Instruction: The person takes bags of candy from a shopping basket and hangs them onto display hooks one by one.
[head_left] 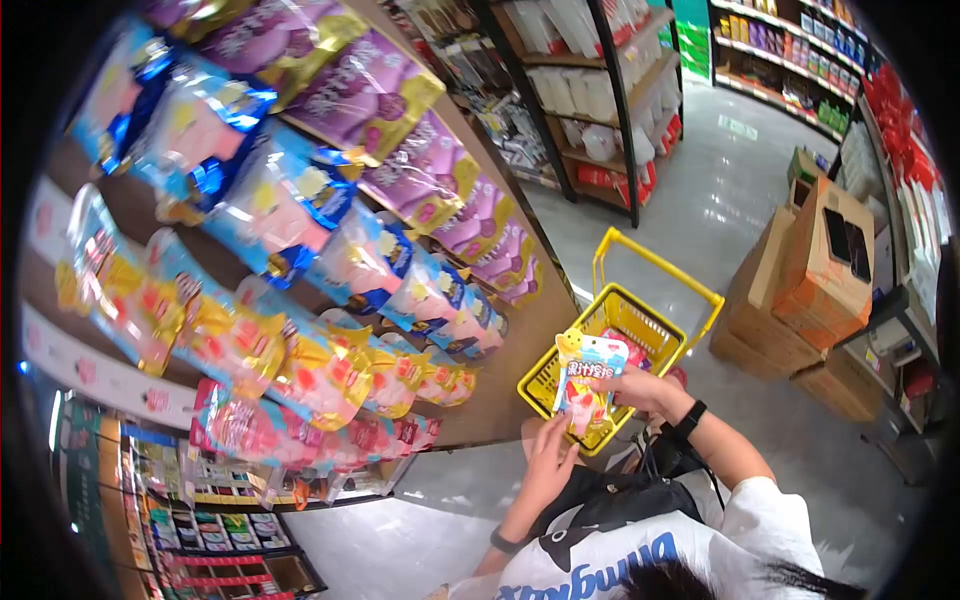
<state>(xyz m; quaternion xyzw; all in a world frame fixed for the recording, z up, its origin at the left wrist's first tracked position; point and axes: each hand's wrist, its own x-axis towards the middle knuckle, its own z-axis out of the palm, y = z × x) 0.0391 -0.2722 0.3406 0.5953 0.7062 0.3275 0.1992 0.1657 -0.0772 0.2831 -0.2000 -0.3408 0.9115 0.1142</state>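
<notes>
A small bag of candy (585,372), blue, white and yellow with red lettering, is held in front of me over the yellow shopping basket (535,385). My right hand (645,392), with a black watch on its wrist, grips the bag's right side. At the bag's lower left edge, the fingers of my left hand (550,462) are closed on it; a dark band circles that wrist. Inside the basket, a pink and red package is partly covered by the bag and my right hand. The basket's yellow handle (665,270) is raised beyond it.
On the left, a rack holds yellow candy bags (325,375), blue bags (270,195) and purple bags (370,90). Cardboard boxes (755,290) are stacked at right, with a dark phone-like object (847,243) on top. Ahead stands a dark-framed shelf (622,110).
</notes>
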